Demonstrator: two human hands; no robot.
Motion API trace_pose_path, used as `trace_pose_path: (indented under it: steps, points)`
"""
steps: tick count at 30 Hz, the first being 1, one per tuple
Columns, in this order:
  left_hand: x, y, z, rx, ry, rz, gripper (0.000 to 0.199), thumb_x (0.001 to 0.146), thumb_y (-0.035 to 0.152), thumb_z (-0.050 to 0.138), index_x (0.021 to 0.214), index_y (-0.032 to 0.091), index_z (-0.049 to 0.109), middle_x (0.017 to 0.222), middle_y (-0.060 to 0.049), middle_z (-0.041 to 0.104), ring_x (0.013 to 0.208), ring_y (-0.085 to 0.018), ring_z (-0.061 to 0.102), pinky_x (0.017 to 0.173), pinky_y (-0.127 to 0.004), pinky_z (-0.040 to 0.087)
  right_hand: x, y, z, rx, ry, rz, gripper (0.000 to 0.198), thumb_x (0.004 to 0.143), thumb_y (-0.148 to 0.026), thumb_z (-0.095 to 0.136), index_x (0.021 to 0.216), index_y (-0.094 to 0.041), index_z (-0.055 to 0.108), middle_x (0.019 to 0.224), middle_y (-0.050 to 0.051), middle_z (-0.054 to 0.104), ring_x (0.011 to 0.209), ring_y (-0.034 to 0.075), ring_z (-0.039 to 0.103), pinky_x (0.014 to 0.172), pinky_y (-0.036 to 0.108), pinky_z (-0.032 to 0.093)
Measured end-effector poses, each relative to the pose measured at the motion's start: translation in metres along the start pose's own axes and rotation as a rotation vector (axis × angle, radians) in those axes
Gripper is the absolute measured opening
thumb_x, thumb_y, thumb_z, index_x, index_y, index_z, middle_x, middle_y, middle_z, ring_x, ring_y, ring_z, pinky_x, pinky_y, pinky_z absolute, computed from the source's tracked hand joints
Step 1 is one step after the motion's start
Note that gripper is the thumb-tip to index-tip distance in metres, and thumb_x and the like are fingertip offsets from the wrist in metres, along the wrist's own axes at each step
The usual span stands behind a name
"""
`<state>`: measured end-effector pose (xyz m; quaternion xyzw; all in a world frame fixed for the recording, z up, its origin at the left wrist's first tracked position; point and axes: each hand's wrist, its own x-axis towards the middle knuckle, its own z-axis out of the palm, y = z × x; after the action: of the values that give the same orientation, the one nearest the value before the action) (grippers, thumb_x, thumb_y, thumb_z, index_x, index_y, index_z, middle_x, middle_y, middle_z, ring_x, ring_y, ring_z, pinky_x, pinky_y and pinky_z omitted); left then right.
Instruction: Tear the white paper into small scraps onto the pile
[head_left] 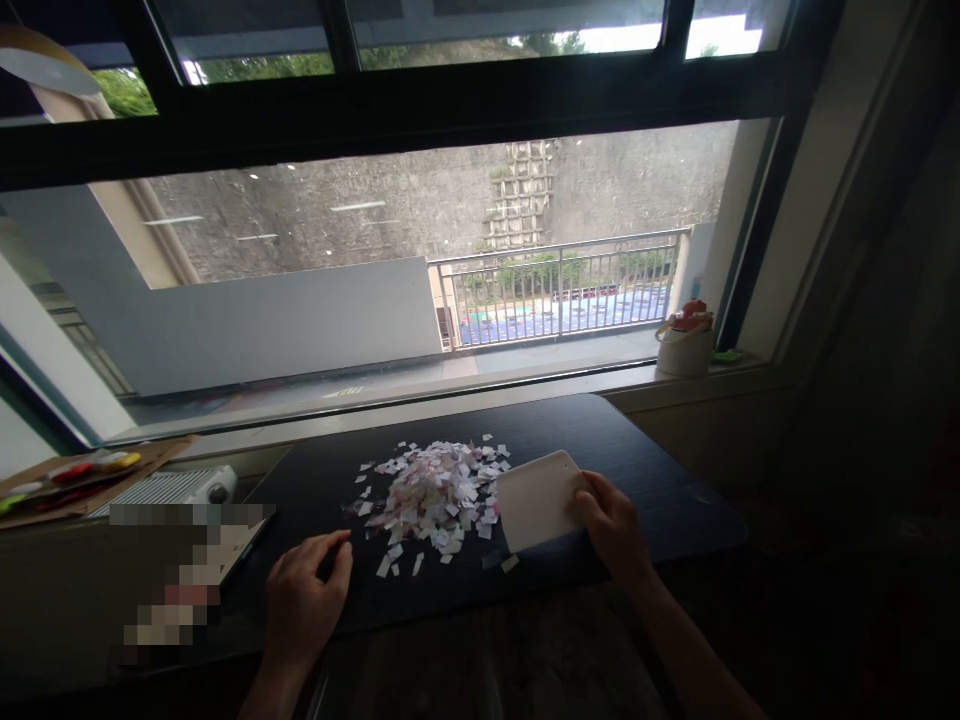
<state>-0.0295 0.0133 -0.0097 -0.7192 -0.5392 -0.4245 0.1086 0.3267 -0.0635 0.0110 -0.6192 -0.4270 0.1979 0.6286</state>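
My right hand (615, 520) grips the right edge of a thin white board (536, 500) with rounded corners and a small hole near the top. The board is held at a slant, its left edge touching a heap of small cut paper pieces (439, 490). Most of the pieces are white, some pinkish, and a few lie loose around the heap. To the left of the heap, my left hand (307, 590) rests near the table's front edge, fingers loosely bent, thumb apart from them, with nothing seen in it.
The dark table (622, 450) stands under a large window. On the sill at right is a white jug (684, 345) with a reddish top. At left are a white slatted device (176, 488), a cardboard sheet (157, 455) with colourful items, and a partly blurred flat item (244, 540).
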Motion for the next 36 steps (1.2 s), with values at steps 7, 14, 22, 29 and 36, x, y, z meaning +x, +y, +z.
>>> trace_pose_path:
  steps: [7,14,22,29,36]
  points:
    - [0.0009,0.0014,-0.0011,0.012,-0.015,-0.029,0.033,0.076,0.043,0.045,0.079,0.021,0.069,0.082,-0.007,0.074,0.08,-0.027,0.066,0.08,-0.043,0.047,0.0016,-0.0033,-0.0008,-0.065,-0.092,0.028,0.034,0.072,-0.035,0.044,0.089,-0.015,0.065,0.075,0.004,0.066,0.072,0.022,0.059,0.063,0.029,0.045]
    - [0.0006,0.0025,-0.0019,0.005,-0.028,-0.043,0.033,0.075,0.043,0.045,0.079,0.021,0.069,0.083,-0.007,0.074,0.081,-0.027,0.066,0.081,-0.042,0.046,0.0029,-0.0003,0.0006,-0.072,-0.179,-0.002,0.035,0.075,-0.036,0.045,0.095,-0.015,0.064,0.083,0.006,0.068,0.079,0.024,0.061,0.068,0.031,0.046]
    - [0.0007,0.0028,-0.0015,0.006,-0.03,-0.054,0.034,0.075,0.043,0.044,0.078,0.02,0.069,0.083,-0.008,0.074,0.08,-0.028,0.066,0.08,-0.043,0.046,0.0029,-0.0017,0.0005,-0.089,-0.286,-0.02,0.034,0.076,-0.036,0.045,0.094,-0.014,0.064,0.084,0.007,0.067,0.08,0.024,0.06,0.069,0.032,0.044]
    - [0.0006,0.0014,-0.0012,-0.005,-0.035,-0.05,0.034,0.076,0.044,0.044,0.078,0.02,0.069,0.083,-0.008,0.073,0.081,-0.028,0.066,0.081,-0.043,0.046,0.0034,-0.002,-0.0011,-0.083,-0.283,0.009,0.033,0.074,-0.033,0.045,0.09,-0.015,0.066,0.079,0.005,0.066,0.076,0.023,0.058,0.065,0.03,0.043]
    - [0.0011,0.0027,-0.0024,0.013,-0.035,-0.046,0.032,0.076,0.043,0.045,0.079,0.022,0.069,0.084,-0.006,0.074,0.082,-0.026,0.066,0.081,-0.04,0.046,0.0055,0.0016,-0.0024,-0.027,-0.261,0.015,0.028,0.071,-0.031,0.048,0.085,-0.016,0.067,0.072,0.002,0.066,0.07,0.02,0.059,0.061,0.027,0.044]
